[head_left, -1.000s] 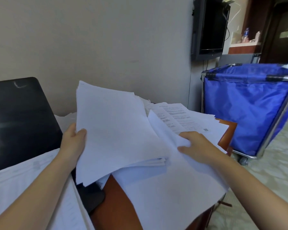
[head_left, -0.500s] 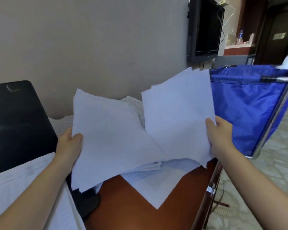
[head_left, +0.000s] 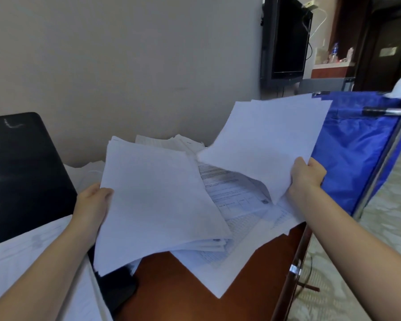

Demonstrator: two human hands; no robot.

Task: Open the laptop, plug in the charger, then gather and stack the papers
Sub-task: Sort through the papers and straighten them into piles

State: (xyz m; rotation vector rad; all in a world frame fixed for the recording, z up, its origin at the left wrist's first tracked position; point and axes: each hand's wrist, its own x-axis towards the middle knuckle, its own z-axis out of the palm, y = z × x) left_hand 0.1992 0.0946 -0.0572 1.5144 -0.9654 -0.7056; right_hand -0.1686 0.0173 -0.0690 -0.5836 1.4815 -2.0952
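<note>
The left hand (head_left: 90, 205) pinches 1 sheaf of papers (head_left: 158, 200) at its 9 o'clock edge, the right hand (head_left: 307, 176) pinches a 2nd sheaf (head_left: 264, 144) at 3 o'clock of it, so stacking likely means swinging right over left, above loose sheets (head_left: 239, 205) on the desk (head_left: 183, 286).

Bare table (head_left: 171, 286) shows in front. Laptop (head_left: 21, 170) blocks the left, the cart (head_left: 352, 154) (blue, just beside) the right; papers (head_left: 241, 205) cover the middle.

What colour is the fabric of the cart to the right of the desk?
Bright blue; the cart shows clearly in the head view, its only view.
</note>
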